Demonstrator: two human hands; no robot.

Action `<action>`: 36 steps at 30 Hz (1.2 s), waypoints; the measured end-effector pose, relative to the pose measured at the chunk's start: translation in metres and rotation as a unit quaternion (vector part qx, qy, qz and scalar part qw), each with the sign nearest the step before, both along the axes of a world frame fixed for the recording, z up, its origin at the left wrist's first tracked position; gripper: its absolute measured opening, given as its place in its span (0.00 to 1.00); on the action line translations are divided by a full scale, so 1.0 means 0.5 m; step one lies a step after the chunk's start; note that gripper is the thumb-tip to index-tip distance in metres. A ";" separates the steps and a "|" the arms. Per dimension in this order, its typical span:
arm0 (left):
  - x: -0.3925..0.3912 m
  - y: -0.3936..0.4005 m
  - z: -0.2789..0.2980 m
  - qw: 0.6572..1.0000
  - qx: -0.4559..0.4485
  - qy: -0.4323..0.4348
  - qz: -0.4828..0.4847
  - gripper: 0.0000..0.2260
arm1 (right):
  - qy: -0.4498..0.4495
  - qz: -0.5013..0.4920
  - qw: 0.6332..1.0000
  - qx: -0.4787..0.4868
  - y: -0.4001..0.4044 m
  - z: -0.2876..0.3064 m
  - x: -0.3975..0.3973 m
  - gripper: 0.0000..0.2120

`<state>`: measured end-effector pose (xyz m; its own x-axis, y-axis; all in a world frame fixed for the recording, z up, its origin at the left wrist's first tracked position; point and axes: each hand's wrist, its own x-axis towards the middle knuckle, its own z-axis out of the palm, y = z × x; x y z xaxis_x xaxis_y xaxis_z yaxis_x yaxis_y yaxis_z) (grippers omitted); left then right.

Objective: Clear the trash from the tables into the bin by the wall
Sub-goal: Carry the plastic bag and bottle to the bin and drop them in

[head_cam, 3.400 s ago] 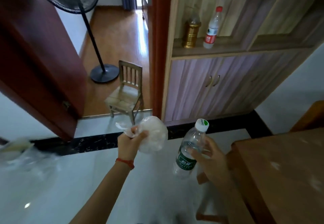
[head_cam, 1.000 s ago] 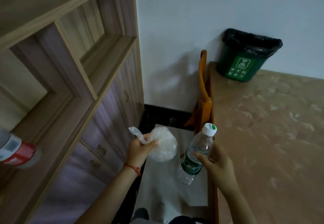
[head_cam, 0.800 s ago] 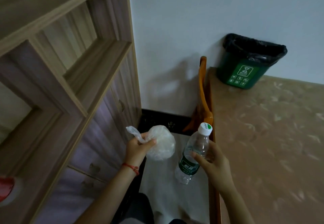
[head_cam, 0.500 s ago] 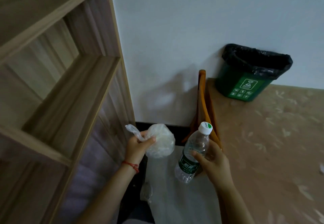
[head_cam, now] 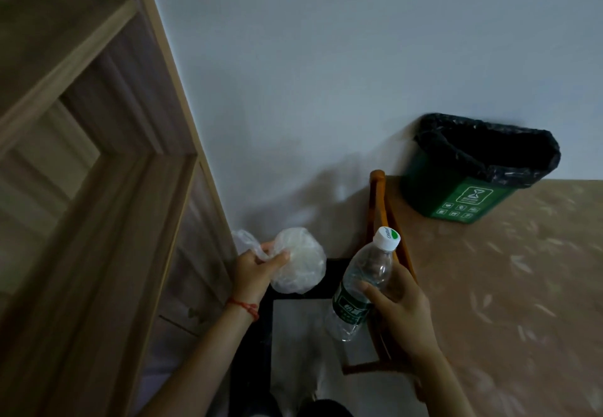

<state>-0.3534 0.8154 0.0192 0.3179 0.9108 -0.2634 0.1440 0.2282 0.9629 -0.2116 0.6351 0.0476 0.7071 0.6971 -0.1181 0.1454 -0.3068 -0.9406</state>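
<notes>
A pale blue-grey painted wall (head_cam: 326,73) fills the upper view, and a tall wood-grain shelving cabinet (head_cam: 81,171) runs down the left side. To the right lies a brown table with a mottled leaf-patterned top (head_cam: 522,302), and on its far corner, against the wall, stands the small green plastic bin lined with a black bag (head_cam: 470,171). Its mouth is open and tilted toward the viewer. An orange-brown wooden chair back (head_cam: 378,207) sits tucked against the table's left edge, between the hands and the bin.

The right hand (head_cam: 401,315) is wrapped around the lower body of a clear plastic water bottle with a green label and white cap (head_cam: 362,286), which leans with its cap toward the bin. The left hand (head_cam: 254,269) is closed on the knotted neck of a crumpled translucent white plastic bag (head_cam: 298,261), whose rounded bulk hangs just to the right of the fingers.

Both pieces of trash are in hand and seemingly ready to drop. The bin lies up and to the right of both hands, nearer the bottle than the bag, and well apart from each. The step would go best by bringing the right hand over the chair back until the bottle sits above the black liner, then letting go from low, so the light bottle does not bounce out. The bag should follow the same path; being soft, it probably needs releasing squarely over the opening, lest it catch on the rim.
</notes>
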 end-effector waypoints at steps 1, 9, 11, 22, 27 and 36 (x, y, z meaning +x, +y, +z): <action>0.011 0.016 -0.001 1.000 0.000 0.001 0.003 0.10 | -0.003 0.001 1.000 0.000 0.015 0.001 0.012 0.22; 0.120 0.128 0.007 1.000 0.004 -0.005 0.011 0.09 | 0.002 0.005 1.000 0.028 0.134 0.004 0.126 0.22; 0.146 0.153 0.012 1.000 0.005 -0.008 0.011 0.09 | 0.000 0.016 0.999 0.036 0.161 0.011 0.152 0.22; 0.265 0.259 0.040 0.998 0.011 -0.038 -0.038 0.08 | 0.018 -0.042 0.995 0.084 0.236 0.047 0.246 0.17; 0.342 0.294 0.058 0.991 0.006 -0.055 -0.125 0.08 | 0.013 -0.113 0.988 0.104 0.226 0.075 0.269 0.17; 0.501 0.282 0.104 0.957 0.014 -0.098 -0.274 0.08 | 0.005 -0.239 0.960 0.147 0.174 0.131 0.283 0.15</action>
